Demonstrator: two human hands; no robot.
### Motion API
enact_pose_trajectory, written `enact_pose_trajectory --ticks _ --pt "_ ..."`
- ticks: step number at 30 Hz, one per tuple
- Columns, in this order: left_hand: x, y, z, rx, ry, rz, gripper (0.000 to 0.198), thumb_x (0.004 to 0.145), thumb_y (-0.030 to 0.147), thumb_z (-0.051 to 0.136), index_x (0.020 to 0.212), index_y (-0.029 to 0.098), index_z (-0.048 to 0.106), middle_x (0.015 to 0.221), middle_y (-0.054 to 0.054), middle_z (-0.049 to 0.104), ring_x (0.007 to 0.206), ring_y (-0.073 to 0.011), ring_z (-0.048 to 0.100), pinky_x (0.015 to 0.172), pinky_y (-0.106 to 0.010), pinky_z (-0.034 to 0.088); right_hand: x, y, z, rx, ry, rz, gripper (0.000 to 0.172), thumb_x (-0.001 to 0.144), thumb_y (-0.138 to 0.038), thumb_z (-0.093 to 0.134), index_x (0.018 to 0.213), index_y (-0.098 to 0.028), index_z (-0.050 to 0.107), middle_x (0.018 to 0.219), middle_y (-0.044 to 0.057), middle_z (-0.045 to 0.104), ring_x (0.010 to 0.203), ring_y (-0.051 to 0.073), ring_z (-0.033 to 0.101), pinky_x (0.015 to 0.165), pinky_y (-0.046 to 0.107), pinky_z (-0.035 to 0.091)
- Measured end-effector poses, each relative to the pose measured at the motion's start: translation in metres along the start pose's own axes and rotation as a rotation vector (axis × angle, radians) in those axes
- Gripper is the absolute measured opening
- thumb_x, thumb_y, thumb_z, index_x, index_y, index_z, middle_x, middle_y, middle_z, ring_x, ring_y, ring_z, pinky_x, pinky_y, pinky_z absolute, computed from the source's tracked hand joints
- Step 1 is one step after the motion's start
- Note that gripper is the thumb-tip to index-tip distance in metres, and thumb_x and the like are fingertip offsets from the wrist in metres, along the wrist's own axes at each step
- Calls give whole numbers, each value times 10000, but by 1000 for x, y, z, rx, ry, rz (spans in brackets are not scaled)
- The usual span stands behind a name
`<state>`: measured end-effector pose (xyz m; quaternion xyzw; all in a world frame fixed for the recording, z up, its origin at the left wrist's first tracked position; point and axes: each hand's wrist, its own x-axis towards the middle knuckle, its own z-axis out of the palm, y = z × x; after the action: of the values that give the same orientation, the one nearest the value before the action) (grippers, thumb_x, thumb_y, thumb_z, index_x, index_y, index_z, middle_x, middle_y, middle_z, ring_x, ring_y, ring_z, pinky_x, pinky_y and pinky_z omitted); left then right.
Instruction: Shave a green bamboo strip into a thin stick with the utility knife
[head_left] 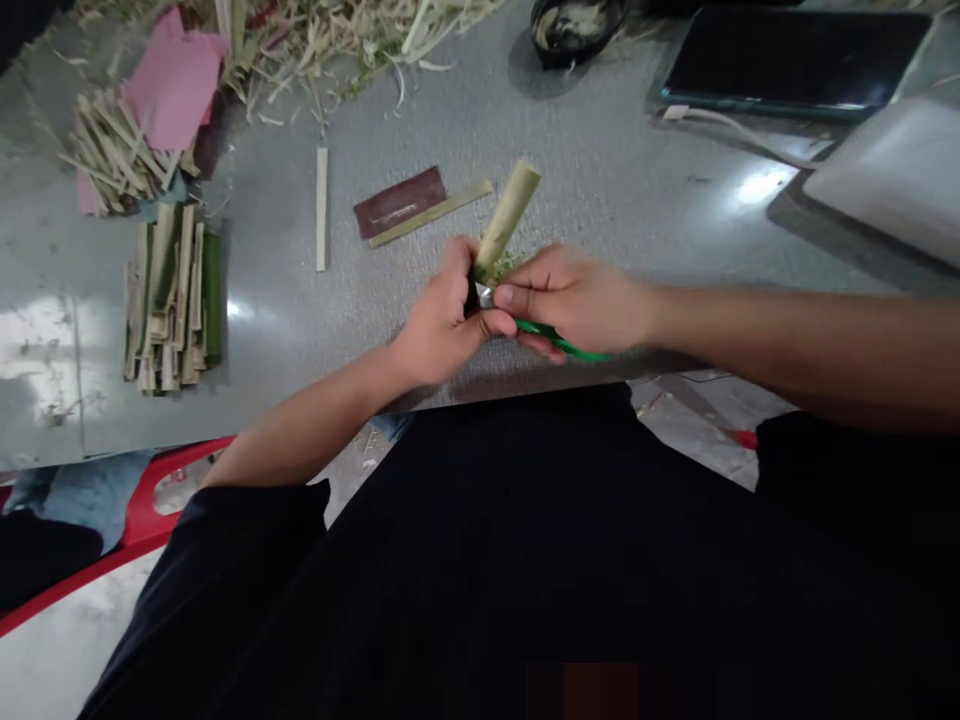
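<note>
A pale yellow-green bamboo piece (510,215) slants up and to the right from my left hand (442,325), whose fingers are closed round its lower end. My right hand (574,300) grips a green-handled knife (559,340); its short metal blade lies against the bamboo between both hands, partly hidden by fingers. Green shavings cling beside the blade. Just beyond my left hand lie a dark red rectangular piece (401,203) and a thin bamboo strip (431,213) along its edge. Another pale strip (322,210) lies farther left.
Bamboo slats (172,300) are stacked on the left of the metal table (277,340). Behind them are thin sticks (120,150) and pink paper (176,80). Shavings (337,45) heap at the back, near a black bowl (574,30). A phone (799,60) with a cable lies back right.
</note>
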<state>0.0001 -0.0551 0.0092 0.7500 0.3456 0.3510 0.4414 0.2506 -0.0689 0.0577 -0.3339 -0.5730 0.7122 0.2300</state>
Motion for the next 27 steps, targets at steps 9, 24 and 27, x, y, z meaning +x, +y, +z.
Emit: enact_pose_trajectory --ticks 9,24,27 --pt "-17 3 12 -63 -55 -127 856 1009 1075 853 1275 342 500 1075 -26 722 894 -290 732 729 -486 575 -9 -2 3 50 -85 -15 550 1329 -508 778 860 -234 687 638 -32 629 493 125 561 480 245 439" --pt "21 -13 6 82 144 -46 912 979 1191 739 1006 286 634 840 -31 704 747 -235 618 713 -427 434 16 -3 2 -31 119 -169 690 1365 -563 783 790 -218 620 571 -26 603 423 102 543 421 214 428" --pt "24 -13 2 114 169 -41 868 990 1141 804 995 292 623 827 -15 669 721 -225 581 699 -425 412 18 -5 1 -49 136 -196 689 1365 -567 778 789 -223 619 561 -30 594 411 108 537 414 213 416"
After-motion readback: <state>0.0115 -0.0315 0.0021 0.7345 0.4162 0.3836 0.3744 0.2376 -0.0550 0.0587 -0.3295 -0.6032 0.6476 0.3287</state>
